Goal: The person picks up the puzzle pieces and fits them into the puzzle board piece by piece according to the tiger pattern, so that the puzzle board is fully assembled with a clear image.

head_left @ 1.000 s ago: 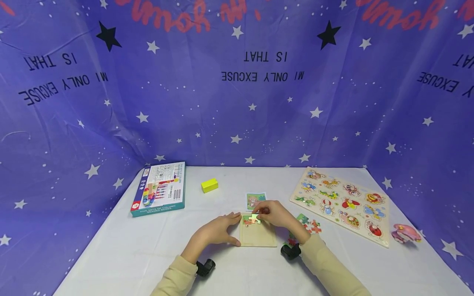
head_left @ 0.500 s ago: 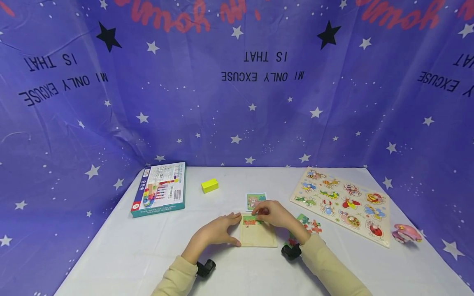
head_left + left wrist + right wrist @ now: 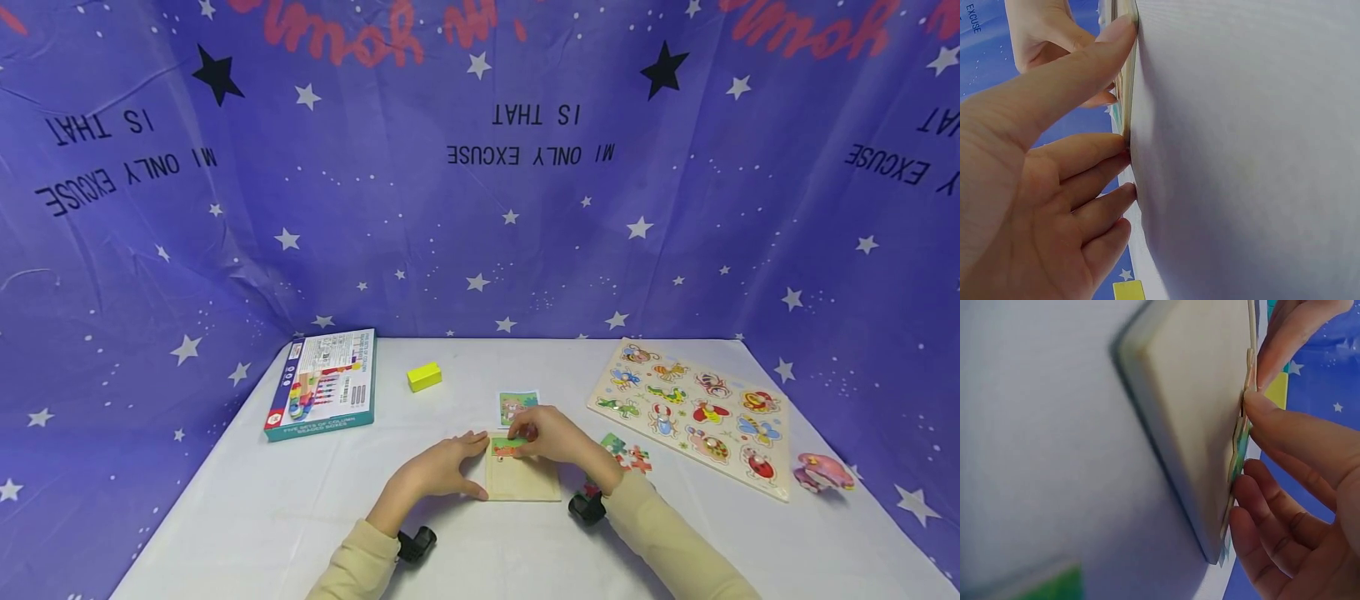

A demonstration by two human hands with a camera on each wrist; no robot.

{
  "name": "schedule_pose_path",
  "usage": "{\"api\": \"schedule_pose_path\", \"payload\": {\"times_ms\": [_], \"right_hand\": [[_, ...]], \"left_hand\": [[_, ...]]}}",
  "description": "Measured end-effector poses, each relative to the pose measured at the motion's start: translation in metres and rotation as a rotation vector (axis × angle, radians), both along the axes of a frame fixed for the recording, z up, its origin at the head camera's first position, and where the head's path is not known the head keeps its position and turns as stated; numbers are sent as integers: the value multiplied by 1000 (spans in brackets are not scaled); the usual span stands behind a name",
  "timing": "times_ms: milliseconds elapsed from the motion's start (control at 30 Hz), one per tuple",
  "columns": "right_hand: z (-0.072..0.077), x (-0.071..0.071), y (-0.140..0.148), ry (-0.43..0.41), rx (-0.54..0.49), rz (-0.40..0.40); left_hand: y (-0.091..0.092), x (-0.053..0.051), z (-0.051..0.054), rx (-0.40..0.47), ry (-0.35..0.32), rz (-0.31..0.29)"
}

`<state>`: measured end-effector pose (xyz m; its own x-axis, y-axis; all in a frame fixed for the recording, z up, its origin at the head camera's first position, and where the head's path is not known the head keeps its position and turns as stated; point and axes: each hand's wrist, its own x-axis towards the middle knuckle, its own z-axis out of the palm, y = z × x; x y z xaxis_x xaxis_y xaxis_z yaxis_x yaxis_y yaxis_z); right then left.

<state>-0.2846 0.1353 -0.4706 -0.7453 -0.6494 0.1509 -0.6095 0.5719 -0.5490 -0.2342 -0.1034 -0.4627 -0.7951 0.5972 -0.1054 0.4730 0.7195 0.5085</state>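
Observation:
In the head view, the left hand point(image 3: 441, 467) rests its thumb and fingertips along the left edge of a shallow wooden board point(image 3: 525, 483). The left wrist view shows those fingers fairly straight at the board's edge point(image 3: 1125, 119). At the board's top, the right hand point(image 3: 557, 435) has thumb and index finger on a puzzle piece, mostly hidden by the fingers. Green-and-red puzzle pieces point(image 3: 505, 447) lie in the board's upper left. In the right wrist view, the right hand point(image 3: 1300, 525) pinches at the row of thin pieces point(image 3: 1240, 450); its other fingers curve loosely.
A picture card point(image 3: 515, 403) lies behind the board. Loose puzzle pieces point(image 3: 639, 458) are right of it, partly under the right forearm. Farther right are an insect puzzle board point(image 3: 690, 408) and a pink toy point(image 3: 825, 472). A yellow block point(image 3: 424, 377) and a boxed set point(image 3: 322, 383) stand left.
The piece at the right fingertips has turned and come down beside the upper-left pieces. The right fingers have shifted slightly left; the left hand has stayed put.

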Motion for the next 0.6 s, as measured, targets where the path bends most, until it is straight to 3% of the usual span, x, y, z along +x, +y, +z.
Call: {"api": "schedule_pose_path", "payload": {"times_ms": [333, 600], "right_hand": [[3, 0, 3, -40, -19, -51], [-1, 0, 5, -43, -32, -30]], "left_hand": [[0, -2, -2, -15, 3, 11], [0, -2, -1, -16, 4, 13]]}}
